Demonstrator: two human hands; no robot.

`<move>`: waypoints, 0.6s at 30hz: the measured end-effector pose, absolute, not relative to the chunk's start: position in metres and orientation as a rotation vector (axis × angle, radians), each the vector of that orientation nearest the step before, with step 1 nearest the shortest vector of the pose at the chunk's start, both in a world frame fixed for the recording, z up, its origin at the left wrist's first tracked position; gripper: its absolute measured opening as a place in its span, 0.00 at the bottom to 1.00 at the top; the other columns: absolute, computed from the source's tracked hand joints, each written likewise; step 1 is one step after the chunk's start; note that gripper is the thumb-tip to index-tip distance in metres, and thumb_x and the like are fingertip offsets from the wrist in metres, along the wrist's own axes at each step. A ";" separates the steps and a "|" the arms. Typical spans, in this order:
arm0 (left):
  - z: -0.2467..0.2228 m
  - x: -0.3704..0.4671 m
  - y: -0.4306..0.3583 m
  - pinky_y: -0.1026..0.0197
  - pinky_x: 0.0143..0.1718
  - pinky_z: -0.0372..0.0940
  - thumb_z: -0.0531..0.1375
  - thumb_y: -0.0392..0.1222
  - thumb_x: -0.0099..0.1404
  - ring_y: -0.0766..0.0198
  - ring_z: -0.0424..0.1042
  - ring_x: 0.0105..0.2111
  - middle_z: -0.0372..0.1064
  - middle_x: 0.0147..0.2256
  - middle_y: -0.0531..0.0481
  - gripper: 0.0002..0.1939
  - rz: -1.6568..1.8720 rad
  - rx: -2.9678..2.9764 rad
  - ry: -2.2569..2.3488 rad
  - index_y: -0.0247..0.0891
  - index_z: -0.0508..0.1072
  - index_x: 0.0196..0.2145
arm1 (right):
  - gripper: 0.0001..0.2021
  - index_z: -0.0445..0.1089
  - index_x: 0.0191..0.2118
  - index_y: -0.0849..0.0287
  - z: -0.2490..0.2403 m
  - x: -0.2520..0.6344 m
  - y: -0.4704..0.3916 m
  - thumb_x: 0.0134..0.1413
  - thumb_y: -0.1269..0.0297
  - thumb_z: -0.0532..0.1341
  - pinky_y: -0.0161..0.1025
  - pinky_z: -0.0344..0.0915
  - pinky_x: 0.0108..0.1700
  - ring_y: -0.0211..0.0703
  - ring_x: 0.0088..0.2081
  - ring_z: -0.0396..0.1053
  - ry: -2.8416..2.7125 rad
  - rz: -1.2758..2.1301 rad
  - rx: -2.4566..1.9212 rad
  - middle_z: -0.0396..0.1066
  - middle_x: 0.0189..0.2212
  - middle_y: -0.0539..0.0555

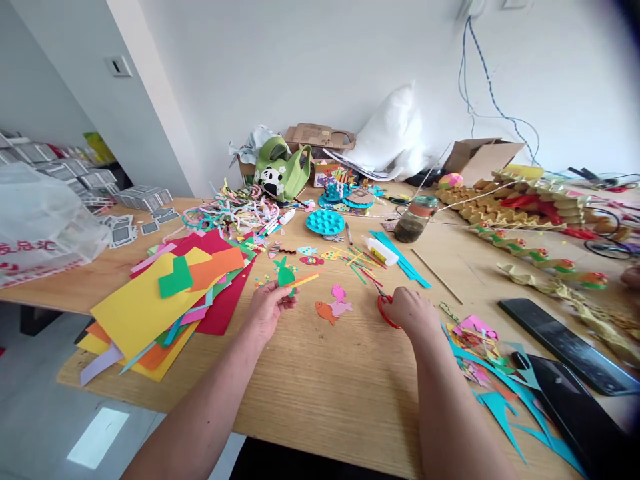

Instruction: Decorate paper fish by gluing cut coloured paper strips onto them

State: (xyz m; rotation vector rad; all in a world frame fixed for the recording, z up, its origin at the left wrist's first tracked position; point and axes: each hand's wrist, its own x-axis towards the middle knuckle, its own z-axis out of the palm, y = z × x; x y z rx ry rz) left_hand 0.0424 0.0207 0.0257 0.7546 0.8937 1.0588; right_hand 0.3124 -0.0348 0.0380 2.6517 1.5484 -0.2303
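Pinched in my left hand (271, 309) are a green paper fish (285, 275) and thin yellow and orange paper strips (306, 280). My right hand (411, 309) is closed on the red-handled scissors (386, 311), whose blades point away from me at the tabletop. Between my hands lie an orange paper fish (326, 311), a bright pink one (339, 293) and a lilac one (342, 308). Beyond them sit decorated paper fish (311, 261), several thin coloured paper strips (356, 260) and a white glue bottle (383, 251).
Coloured paper sheets (135, 313) are stacked at left. Paper scraps (495, 373) and two dark phones (565, 343) lie at right. Farther back are a blue round piece (325, 222), a glass jar (416, 220), a green bag (283, 175) and egg-carton strips (540, 250). A wooden stick (437, 275) lies mid-right.
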 end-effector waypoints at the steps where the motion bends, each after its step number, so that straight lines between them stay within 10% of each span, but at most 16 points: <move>1: 0.027 0.042 0.021 0.64 0.29 0.64 0.68 0.37 0.43 0.68 0.71 0.24 0.75 0.27 0.47 0.12 1.069 0.736 0.886 0.32 0.75 0.29 | 0.15 0.75 0.38 0.65 0.039 0.313 -0.035 0.56 0.62 0.54 0.41 0.63 0.35 0.54 0.40 0.74 1.570 -0.248 2.653 0.75 0.38 0.68; 7: 0.025 0.041 0.023 0.65 0.28 0.65 0.68 0.36 0.44 0.68 0.70 0.24 0.74 0.26 0.49 0.13 1.097 0.648 0.829 0.33 0.74 0.30 | 0.07 0.73 0.28 0.59 0.046 0.311 -0.035 0.43 0.63 0.61 0.37 0.58 0.27 0.46 0.29 0.71 1.765 -0.630 2.884 0.75 0.27 0.58; 14: 0.027 0.055 0.019 0.65 0.29 0.67 0.68 0.35 0.44 0.67 0.72 0.25 0.74 0.26 0.49 0.10 1.097 0.567 0.841 0.34 0.72 0.26 | 0.12 0.68 0.33 0.60 0.053 0.257 -0.033 0.40 0.60 0.62 0.36 0.62 0.30 0.41 0.28 0.70 2.276 -2.282 2.521 0.73 0.26 0.53; 18: 0.040 0.067 0.020 0.62 0.34 0.69 0.67 0.34 0.45 0.65 0.74 0.27 0.75 0.27 0.48 0.09 1.106 0.559 0.805 0.34 0.71 0.26 | 0.17 0.65 0.32 0.58 0.043 0.219 -0.034 0.43 0.51 0.65 0.35 0.61 0.28 0.37 0.25 0.66 2.260 -2.529 2.450 0.68 0.23 0.49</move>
